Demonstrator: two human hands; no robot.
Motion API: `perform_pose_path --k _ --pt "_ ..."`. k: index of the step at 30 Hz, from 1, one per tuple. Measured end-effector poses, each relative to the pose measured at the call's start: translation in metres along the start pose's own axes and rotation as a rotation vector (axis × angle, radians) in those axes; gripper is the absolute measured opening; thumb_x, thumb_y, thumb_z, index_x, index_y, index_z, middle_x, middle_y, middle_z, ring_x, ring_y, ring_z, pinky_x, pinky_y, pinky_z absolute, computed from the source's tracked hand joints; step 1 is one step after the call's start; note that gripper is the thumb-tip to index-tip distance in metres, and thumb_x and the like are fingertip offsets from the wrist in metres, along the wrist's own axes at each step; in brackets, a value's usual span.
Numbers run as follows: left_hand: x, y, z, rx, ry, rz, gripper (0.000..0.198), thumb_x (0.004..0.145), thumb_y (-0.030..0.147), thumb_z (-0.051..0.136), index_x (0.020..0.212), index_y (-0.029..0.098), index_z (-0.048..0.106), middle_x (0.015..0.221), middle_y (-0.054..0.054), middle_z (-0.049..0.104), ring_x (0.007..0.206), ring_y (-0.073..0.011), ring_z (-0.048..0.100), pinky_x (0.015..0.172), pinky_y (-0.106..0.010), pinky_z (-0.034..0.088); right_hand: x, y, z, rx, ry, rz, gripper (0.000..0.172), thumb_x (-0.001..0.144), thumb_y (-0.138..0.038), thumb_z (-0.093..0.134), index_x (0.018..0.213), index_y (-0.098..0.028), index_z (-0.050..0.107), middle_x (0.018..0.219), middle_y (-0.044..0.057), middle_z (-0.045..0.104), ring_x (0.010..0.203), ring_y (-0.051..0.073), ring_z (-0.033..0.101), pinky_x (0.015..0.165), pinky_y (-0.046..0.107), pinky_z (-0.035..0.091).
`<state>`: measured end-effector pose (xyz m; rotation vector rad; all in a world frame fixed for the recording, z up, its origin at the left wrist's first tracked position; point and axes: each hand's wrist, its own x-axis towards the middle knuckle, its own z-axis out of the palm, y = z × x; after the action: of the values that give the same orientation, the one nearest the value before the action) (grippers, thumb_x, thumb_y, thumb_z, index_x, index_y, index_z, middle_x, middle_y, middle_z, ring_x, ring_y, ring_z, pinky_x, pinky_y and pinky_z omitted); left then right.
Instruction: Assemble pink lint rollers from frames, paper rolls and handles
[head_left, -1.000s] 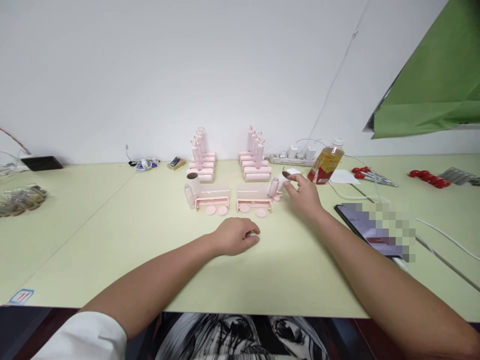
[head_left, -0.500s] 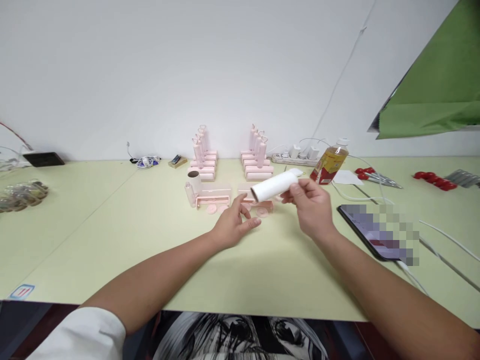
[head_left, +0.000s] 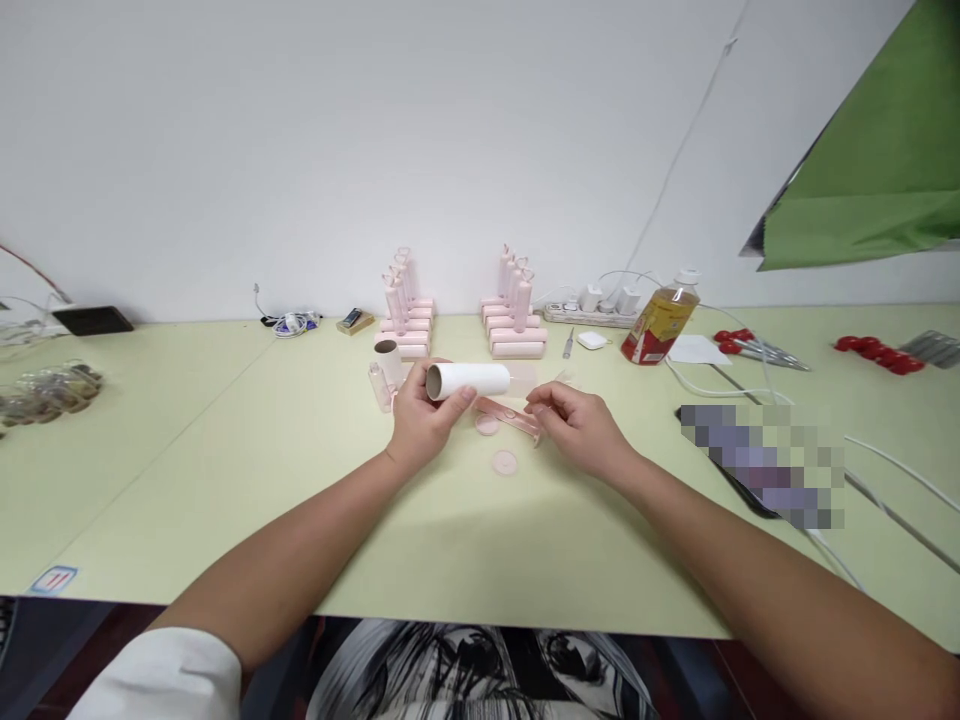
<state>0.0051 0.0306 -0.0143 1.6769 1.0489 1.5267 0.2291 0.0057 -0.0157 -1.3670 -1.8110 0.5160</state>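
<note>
Left hand (head_left: 418,420) grips for me the white paper roll (head_left: 469,380) sideways above the table (head_left: 225,450), open end visible; right hand (head_left: 577,428) pinches the pink frame piece (head_left: 508,414), apparently to align them.

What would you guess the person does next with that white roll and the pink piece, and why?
Probably bring the two together: the left hand holds the white roll lying sideways, open end outward, while the right hand grips the pink frame just beside it. A short move would likely slide one onto the other.
</note>
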Motion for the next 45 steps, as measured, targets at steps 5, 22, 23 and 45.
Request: perform_pose_path --k 5,22,23,45 --pt "0.005 0.005 0.0 -0.073 0.008 -0.059 0.042 0.07 0.048 0.073 0.095 0.019 0.055 0.072 0.003 0.053 0.06 -0.0105 0.049 0.054 -0.022 0.041 -0.002 -0.009 -0.008 -0.102 -0.068 -0.131 0.016 0.086 -0.023 0.05 0.088 -0.021 0.065 0.074 0.0 0.068 0.058 0.014 0.055 0.057 0.026 0.04" --pt "-0.018 -0.003 -0.006 -0.25 -0.348 -0.394 0.047 0.078 0.06 0.059 0.097 0.018 0.048 0.08 -0.003 0.061 0.061 -0.0163 0.061 0.053 -0.028 0.048 -0.014 -0.012 0.015 -0.391 -0.504 -0.194 0.019 0.085 -0.016 0.053 0.1 -0.019 0.065 0.1 0.008 0.059 0.083 0.02 0.059 0.068 0.028 0.04" --pt "-0.02 -0.002 -0.006 -0.188 -0.409 -0.345 0.046 0.078 0.059 0.06 0.098 0.018 0.049 0.081 -0.002 0.061 0.062 -0.016 0.061 0.055 -0.028 0.048 -0.014 -0.012 0.014 -0.388 -0.507 -0.189 0.022 0.085 -0.016 0.052 0.103 -0.019 0.064 0.099 0.008 0.058 0.084 0.02 0.059 0.069 0.028 0.04" --pt "-0.027 -0.003 -0.006 0.27 -0.711 0.08 0.047 0.084 0.041 0.061 0.127 0.023 0.05 0.115 -0.004 0.064 0.098 -0.0216 0.061 0.083 -0.032 0.046 -0.023 -0.017 0.022 0.19 -0.146 -0.196 0.039 0.094 -0.029 0.047 0.13 -0.026 0.061 0.138 0.006 0.057 0.127 0.024 0.054 0.108 0.046 0.041"
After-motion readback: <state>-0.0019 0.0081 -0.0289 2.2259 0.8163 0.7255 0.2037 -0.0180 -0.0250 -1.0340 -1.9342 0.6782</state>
